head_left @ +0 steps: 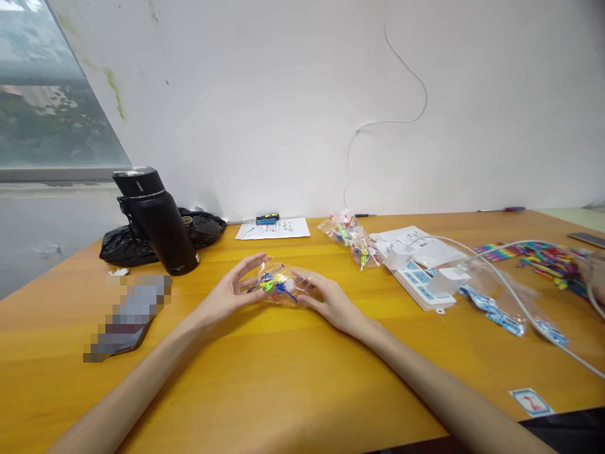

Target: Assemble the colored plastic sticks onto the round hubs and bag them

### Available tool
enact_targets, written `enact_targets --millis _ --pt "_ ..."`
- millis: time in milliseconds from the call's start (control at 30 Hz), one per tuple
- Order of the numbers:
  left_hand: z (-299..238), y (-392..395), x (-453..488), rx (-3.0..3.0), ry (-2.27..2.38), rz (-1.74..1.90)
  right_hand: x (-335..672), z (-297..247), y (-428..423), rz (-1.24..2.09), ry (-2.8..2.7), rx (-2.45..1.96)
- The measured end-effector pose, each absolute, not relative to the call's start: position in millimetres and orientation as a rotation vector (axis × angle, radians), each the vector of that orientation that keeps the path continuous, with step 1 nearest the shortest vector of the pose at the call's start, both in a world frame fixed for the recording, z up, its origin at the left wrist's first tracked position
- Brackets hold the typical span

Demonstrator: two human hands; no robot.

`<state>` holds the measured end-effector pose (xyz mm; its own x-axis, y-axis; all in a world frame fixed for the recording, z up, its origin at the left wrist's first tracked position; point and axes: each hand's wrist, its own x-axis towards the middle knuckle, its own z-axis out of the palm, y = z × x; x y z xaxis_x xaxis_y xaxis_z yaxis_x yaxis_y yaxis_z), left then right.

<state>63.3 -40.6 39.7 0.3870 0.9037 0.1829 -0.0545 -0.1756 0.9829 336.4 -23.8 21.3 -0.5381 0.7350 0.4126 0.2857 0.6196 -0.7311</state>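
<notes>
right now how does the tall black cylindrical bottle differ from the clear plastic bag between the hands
The tall black cylindrical bottle is opaque; the clear plastic bag of colourful pieces is see-through. The bottle is larger, while the bag is low and crumpled. The bottle stands untouched; the bag has fingers of the left hand and right hand at it.

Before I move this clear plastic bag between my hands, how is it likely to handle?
The clear plastic bag will probably be floppy, since its film looks thin and wrinkled. It may feel light, as the colourful pieces inside look small. They lie jumbled, so they could well shift when it tilts.
</notes>
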Motion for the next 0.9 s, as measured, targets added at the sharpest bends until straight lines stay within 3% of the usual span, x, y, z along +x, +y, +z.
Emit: enact_targets --millis 333,900 --pt "53.4 -53.3 76.8 1.708 0.850 1.034 332.1 24.5 -30.4 0.904 -2.070 -0.907" --pt "66.8 -56.9 69.0 1.781 1.063 1.242 362.3 29.0 -8.2 0.527 -2.132 -1.236"
